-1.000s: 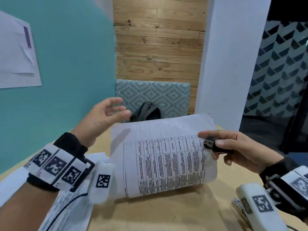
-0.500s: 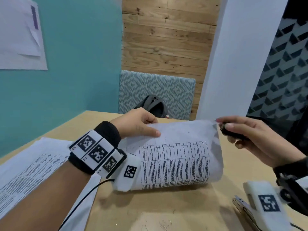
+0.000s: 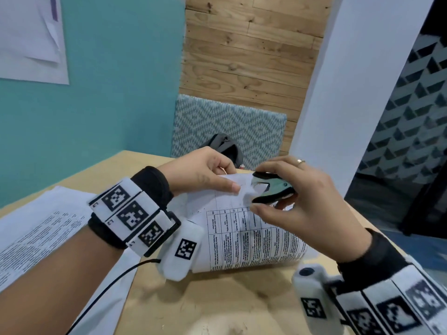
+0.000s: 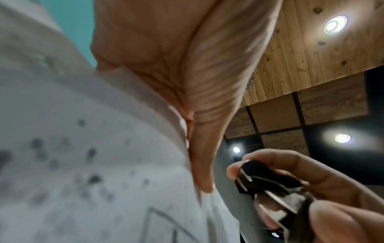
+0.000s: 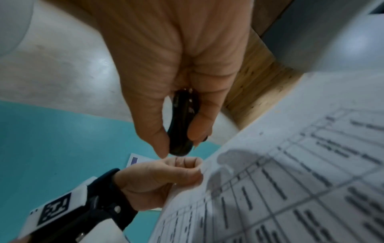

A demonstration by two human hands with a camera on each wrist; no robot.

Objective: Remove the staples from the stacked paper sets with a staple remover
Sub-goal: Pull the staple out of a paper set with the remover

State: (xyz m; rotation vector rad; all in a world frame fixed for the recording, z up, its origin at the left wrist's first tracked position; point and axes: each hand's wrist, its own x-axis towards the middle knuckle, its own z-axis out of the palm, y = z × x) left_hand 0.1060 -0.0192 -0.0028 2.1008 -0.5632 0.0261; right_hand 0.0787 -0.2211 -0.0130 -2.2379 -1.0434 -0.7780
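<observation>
A stapled paper set [image 3: 254, 240] printed with a table is held up off the wooden table, curled. My left hand [image 3: 205, 175] pinches its top corner between thumb and fingers, as the left wrist view shows with the paper set [image 4: 93, 164] under the thumb. My right hand [image 3: 302, 201] grips a black staple remover [image 3: 271, 188] with metal jaws. Its jaws point left at the pinched corner, just right of my left thumb. In the right wrist view the staple remover [image 5: 182, 125] sits between thumb and finger above the left hand [image 5: 166, 179]. The staple itself is not visible.
More printed sheets [image 3: 43, 235] lie on the wooden table [image 3: 217, 305] at the left. A patterned chair [image 3: 229, 126] with a dark bag [image 3: 227, 143] stands behind the table. A white pillar [image 3: 350, 93] rises at the right, a teal wall [image 3: 108, 81] at the left.
The paper set has turned, so its stapled corner is now under my left thumb. My right hand has brought the staple remover left to that corner. The camera tilted down.
</observation>
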